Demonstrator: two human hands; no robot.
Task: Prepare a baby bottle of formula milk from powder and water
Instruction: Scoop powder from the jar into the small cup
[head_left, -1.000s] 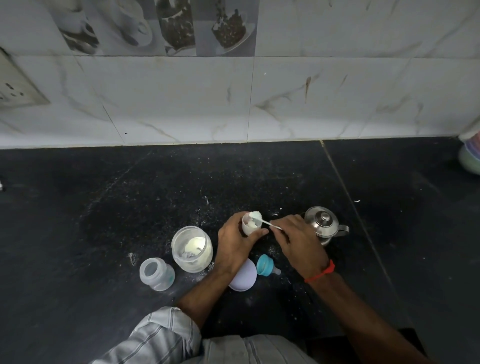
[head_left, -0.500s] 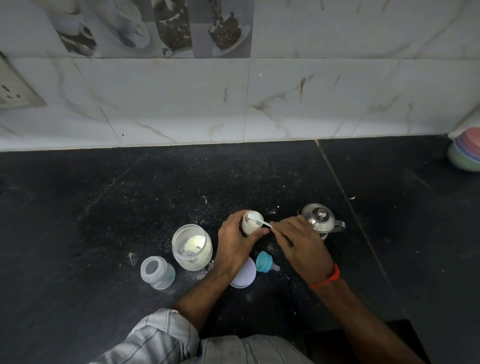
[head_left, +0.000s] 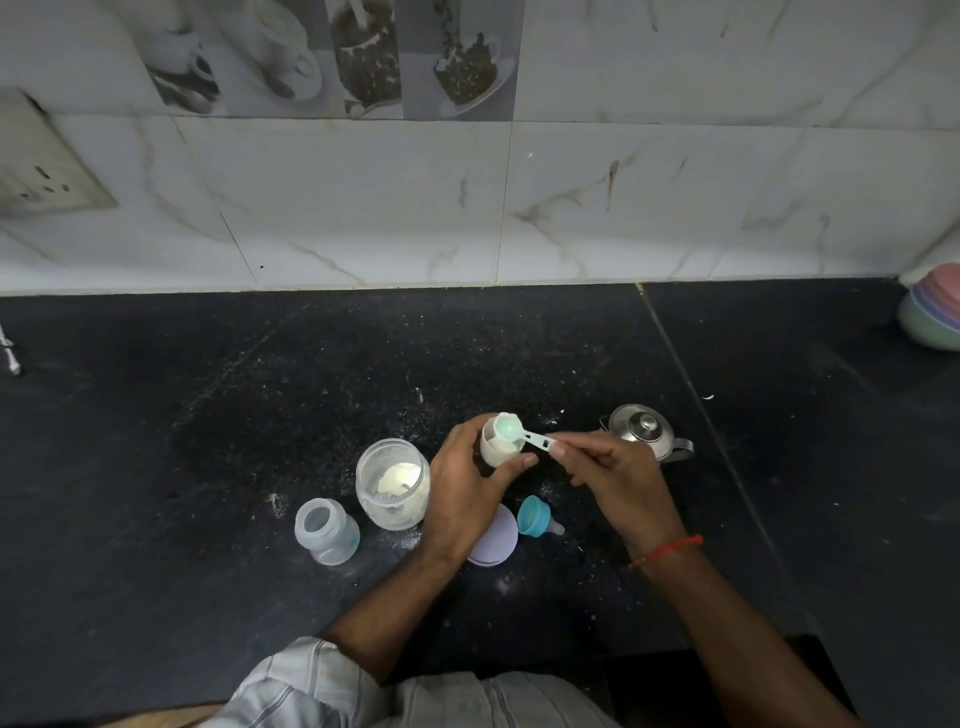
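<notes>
Presently, at lower centre, the left hand (head_left: 467, 488) wraps the small bottle (head_left: 498, 447); right hand (head_left: 618, 478) fingertips pinch the scoop (head_left: 519, 436) handle. Scoop judged light, rigid, spill-prone: hold handle end, keep level.

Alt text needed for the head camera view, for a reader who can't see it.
On a black counter, the left hand holds a small white container while the right hand holds a scoop over its mouth. Nearby stand an open powder jar, an uncapped baby bottle, a teal nipple ring and a steel pot.
</notes>
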